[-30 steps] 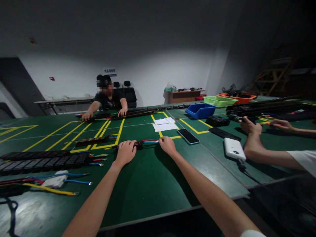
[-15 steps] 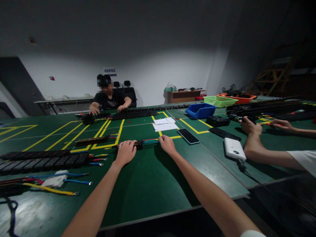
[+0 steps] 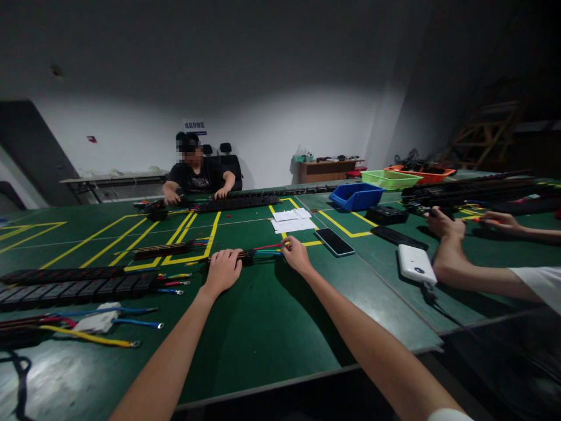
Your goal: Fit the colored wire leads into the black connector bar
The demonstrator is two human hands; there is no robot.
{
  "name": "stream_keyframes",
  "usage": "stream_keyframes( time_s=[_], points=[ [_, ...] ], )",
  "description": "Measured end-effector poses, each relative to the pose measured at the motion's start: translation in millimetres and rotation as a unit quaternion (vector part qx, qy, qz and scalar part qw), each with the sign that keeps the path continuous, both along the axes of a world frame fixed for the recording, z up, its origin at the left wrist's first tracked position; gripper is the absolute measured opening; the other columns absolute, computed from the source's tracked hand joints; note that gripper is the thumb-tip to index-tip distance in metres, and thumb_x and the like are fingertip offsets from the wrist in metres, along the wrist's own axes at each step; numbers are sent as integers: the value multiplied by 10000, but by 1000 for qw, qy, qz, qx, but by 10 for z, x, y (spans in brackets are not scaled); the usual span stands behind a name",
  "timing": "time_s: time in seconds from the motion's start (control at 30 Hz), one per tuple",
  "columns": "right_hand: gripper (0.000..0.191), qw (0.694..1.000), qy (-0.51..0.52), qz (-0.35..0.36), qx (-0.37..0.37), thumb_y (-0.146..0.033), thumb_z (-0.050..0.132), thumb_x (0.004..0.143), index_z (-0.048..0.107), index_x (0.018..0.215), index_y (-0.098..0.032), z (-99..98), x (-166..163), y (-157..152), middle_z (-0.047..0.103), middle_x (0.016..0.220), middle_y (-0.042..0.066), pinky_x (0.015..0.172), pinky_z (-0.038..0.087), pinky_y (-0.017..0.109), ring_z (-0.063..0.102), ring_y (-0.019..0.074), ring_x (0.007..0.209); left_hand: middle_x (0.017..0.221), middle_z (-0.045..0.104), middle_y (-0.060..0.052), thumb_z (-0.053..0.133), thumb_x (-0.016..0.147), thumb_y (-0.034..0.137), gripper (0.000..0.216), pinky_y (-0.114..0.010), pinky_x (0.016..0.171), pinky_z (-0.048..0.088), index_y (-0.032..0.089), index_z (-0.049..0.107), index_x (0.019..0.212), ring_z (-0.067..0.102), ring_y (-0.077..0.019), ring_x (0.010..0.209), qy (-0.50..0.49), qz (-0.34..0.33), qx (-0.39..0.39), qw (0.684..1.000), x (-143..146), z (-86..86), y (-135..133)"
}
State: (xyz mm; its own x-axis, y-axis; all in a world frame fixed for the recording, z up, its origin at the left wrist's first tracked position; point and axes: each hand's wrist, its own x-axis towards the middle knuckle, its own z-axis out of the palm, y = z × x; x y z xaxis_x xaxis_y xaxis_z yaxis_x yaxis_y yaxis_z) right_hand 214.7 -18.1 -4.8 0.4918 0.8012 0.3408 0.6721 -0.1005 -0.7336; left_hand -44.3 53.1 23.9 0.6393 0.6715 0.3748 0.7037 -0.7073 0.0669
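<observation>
Red wire [image 3: 269, 247] and blue and green wires [image 3: 266, 252] poke out of a dark strip [image 3: 247, 258] on the green table [image 3: 263, 339], left of the phone [image 3: 335, 241]. Left hand [image 3: 225, 269] sits on the strip, fingers close together and bent over it. Right hand [image 3: 297, 255], nearer the phone, pinches the red wire's end. White papers [image 3: 293, 220] lie behind the phone, to its left.

Head-worn view — facing forward, tilted down; hands [image 3: 224, 270] near, wall [image 3: 267, 131] beyond green table [image 3: 254, 333].
</observation>
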Motion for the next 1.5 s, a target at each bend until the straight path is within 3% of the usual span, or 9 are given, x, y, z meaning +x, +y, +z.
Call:
stream_keyframes(
  time_s=[0.17,0.33,0.47,0.8,1.2,1.5],
  points=[
    [247,1000,-13,-3,-16,-221,542,940,710,1115,-173,28,-28,-23,744,975,73,753,465,263,678,191,866,1263,684,-119,359,1008,386,459,-527,1097,410,204,623,1336,602,-290,1193,-3,-1,-1,1000,4,-7,2],
    [303,995,-45,-48,-79,-311,535,978,678,1208,-175,134,-103,-116,736,1091,106,765,466,282,670,226,975,1270,686,-119,367,1004,388,451,-527,1102,412,214,625,1331,603,-291,1205,-5,1,-1,1000,7,-3,0],
    [264,991,-52,-45,-115,-328,511,997,712,1103,-193,201,-134,-162,749,1048,96,708,448,274,675,222,930,1278,683,-121,360,1005,388,458,-535,1109,410,214,620,1340,602,-293,1213,-6,1,-11,1000,4,4,-5],
    [334,988,-80,-42,-124,-346,495,998,782,923,-194,214,-129,-183,760,919,123,648,410,270,688,228,814,1267,689,-120,364,1003,385,460,-532,1097,417,215,620,1345,607,-291,1204,-5,1,-9,1000,5,2,-5],
    [340,987,-46,-67,-138,-427,515,991,766,943,-203,234,-129,-177,752,951,118,671,429,276,691,233,841,1272,685,-126,362,1007,380,456,-538,1119,398,201,620,1338,602,-293,1219,0,-1,-3,1000,8,20,-21],
    [476,989,-42,-46,-136,-448,452,1024,726,739,-183,215,-112,-173,728,814,115,617,375,264,658,206,727,1279,684,-121,369,1004,392,454,-539,1109,407,221,625,1337,601,-295,1218,-9,-3,-8,1000,-1,-9,9]
  ],
)
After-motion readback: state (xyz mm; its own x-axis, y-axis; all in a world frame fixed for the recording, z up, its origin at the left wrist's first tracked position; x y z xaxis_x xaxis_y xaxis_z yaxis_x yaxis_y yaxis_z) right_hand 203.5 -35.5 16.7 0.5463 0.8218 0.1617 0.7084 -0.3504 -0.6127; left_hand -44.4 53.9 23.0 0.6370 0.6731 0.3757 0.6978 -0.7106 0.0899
